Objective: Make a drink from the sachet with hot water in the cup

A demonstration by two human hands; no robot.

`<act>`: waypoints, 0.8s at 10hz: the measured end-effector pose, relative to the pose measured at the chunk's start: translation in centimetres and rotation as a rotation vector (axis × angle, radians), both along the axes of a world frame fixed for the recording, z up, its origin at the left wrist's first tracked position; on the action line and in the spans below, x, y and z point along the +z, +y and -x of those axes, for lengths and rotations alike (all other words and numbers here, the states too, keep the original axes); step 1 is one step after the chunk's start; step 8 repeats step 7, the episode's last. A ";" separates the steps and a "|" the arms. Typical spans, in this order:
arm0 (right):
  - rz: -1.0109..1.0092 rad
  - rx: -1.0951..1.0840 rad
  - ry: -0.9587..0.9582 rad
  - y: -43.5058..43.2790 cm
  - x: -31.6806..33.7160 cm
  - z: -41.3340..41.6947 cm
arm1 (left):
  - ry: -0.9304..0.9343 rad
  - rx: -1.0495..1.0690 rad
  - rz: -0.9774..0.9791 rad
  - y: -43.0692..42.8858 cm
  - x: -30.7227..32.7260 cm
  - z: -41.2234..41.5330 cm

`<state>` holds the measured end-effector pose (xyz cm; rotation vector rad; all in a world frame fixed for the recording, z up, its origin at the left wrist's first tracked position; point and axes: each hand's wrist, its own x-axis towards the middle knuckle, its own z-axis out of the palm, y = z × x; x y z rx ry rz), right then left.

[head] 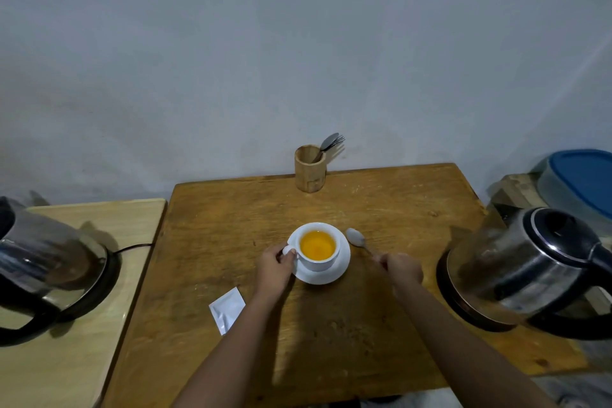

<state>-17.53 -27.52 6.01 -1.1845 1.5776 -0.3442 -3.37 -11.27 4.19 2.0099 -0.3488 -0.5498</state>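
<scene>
A white cup (318, 262) full of orange liquid stands on a white saucer (341, 270) in the middle of the wooden table (298, 325). My left hand (275, 267) pinches the cup's handle on its left side. My right hand (402, 270) grips the handle of a metal spoon (356, 238), whose bowl hovers just right of the cup, outside it. A white sachet (227, 309) lies flat on the table to the front left of the saucer.
A steel electric kettle (530, 272) sits on its base at the table's right edge. A second kettle (43, 262) stands on the pale side table at the left. A wooden utensil holder (310, 169) with cutlery stands at the back edge. A blue-lidded container (583, 182) sits far right.
</scene>
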 end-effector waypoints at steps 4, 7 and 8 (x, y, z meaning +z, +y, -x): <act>0.135 0.479 0.265 1.3 -2.4 -0.6 | 0.042 -0.010 -0.021 0.1 -0.1 -0.3; 0.164 0.625 0.280 0.9 -2.8 -0.1 | -0.071 -0.020 -0.116 0.7 -0.9 -0.2; 0.164 0.625 0.280 0.9 -2.8 -0.1 | -0.071 -0.020 -0.116 0.7 -0.9 -0.2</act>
